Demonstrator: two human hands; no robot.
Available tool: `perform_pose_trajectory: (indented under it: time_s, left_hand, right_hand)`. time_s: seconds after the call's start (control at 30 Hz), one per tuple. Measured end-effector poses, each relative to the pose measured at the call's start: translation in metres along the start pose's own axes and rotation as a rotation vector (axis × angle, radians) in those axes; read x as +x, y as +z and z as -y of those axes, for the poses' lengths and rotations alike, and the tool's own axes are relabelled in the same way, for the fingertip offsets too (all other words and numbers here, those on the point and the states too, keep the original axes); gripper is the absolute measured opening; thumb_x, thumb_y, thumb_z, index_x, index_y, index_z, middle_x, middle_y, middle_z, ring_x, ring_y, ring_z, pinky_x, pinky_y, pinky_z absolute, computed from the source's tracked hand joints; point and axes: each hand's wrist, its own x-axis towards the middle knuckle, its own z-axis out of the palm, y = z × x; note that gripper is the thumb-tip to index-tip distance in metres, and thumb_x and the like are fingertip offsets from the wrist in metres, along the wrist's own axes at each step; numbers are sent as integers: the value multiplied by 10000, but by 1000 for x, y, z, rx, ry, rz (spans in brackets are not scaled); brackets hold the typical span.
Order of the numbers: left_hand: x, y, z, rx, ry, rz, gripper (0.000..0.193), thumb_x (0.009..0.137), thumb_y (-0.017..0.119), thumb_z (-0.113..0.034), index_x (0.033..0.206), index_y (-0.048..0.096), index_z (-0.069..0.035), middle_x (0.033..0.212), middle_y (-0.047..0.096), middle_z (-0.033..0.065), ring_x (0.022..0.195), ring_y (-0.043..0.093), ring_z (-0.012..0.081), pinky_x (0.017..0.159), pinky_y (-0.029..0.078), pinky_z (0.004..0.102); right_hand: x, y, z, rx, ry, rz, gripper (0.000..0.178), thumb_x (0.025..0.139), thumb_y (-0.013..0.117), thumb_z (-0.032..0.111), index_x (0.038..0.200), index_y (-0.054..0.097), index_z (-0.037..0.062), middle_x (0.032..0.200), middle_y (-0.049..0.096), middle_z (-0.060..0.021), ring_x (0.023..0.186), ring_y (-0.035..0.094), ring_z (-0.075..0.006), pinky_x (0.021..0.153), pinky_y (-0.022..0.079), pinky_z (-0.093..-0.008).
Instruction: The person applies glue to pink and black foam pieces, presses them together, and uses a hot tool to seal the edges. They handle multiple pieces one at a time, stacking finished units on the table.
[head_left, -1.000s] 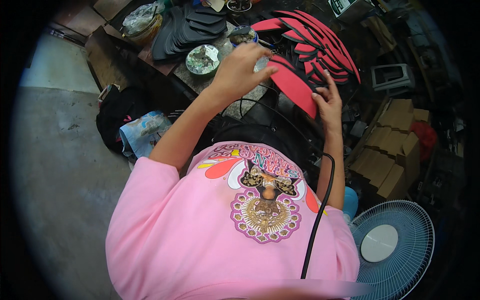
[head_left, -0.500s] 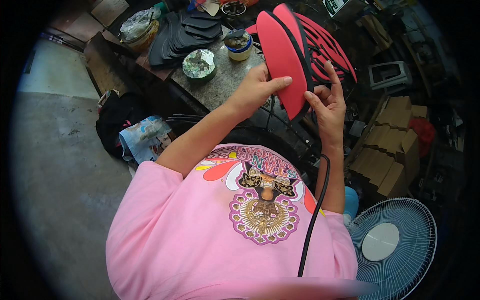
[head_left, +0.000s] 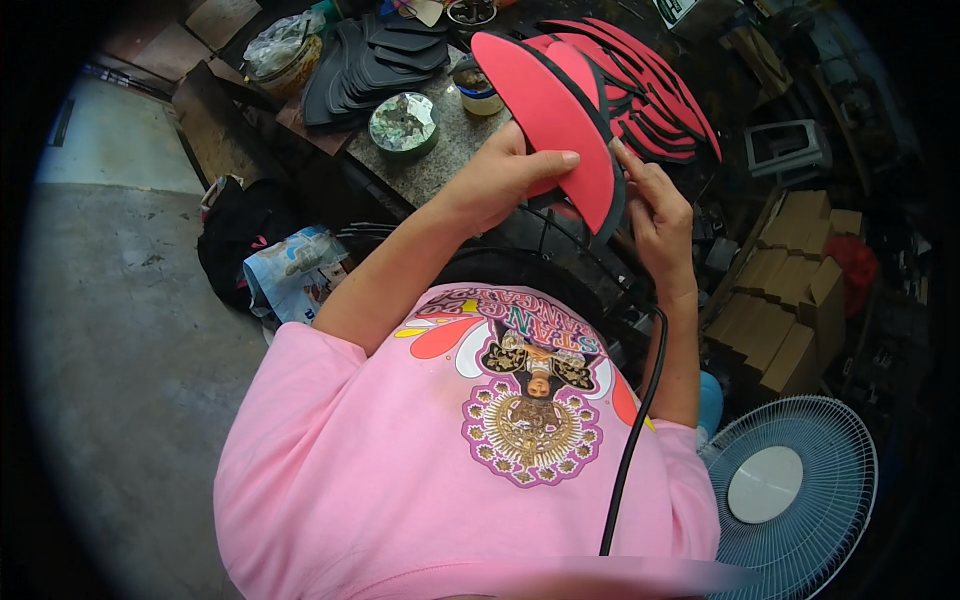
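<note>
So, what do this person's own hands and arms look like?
The left hand and right hand are bare, without gloves. Both forearms are uncovered below short pink sleeves, part of a shirt with a colourful print. A black cable runs down the shirt.

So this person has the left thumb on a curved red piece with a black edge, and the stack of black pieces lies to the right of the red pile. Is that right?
Not quite: the stack of black pieces lies to the left of the red pile, as the head view shows. The left hand does have its thumb on the curved red piece with a black edge.
</note>
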Motion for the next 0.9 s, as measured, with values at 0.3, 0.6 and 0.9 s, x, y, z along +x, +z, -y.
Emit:
perform_pose_trajectory:
  time_s: [0.3,0.6,0.9]
  left_hand:
    - [-5,5,-14,-121,-107,-61,307,910,609,-143,1163,559,24,1017,670,122,863,700,208,630,618,350]
    - [-7,3,-24,-127,-141,-96,302,900,597,-119,1161,556,27,986,674,120,823,705,203,570,617,351]
    - [-3,-11,-32,-219,-23,-136,287,910,575,-106,1163,541,27,997,670,147,797,712,225,547,622,357]
  right_hand:
    - [8,7,9,-28,23,-21,584,795,565,-125,1268,643,207,915,636,-81,769,654,-219,705,519,-327]
    - [12,-2,4,-117,-60,4,612,781,602,-100,1305,613,216,960,632,-77,708,631,-202,667,507,-300]
    - [-2,3,-5,622,90,219,654,745,408,-184,1332,570,55,1047,583,-52,751,456,-61,686,418,-186]
